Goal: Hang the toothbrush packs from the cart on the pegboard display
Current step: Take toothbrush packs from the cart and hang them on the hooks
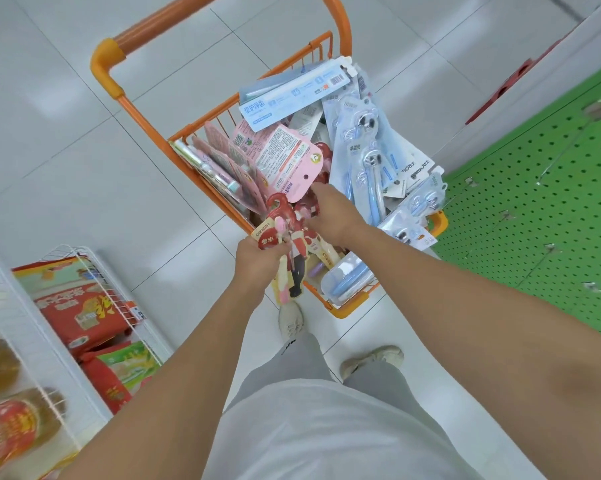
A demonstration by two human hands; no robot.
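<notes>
I am seeing one orange cart [202, 181], one green pegboard [541, 202] and one white wire rack [84, 258]. Toothbrush packs [281, 150] are lying heaped in too great a number to count exactly.

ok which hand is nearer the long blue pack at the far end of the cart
Right. The right hand reaches into the cart among the packs, below the long blue pack. The left hand is farther back, gripping red packs.

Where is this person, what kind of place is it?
Most likely a shop aisle during restocking: an orange cart piled with packaged toothbrushes, a green pegboard display with hooks, and a white wire shelf of bagged goods.
</notes>
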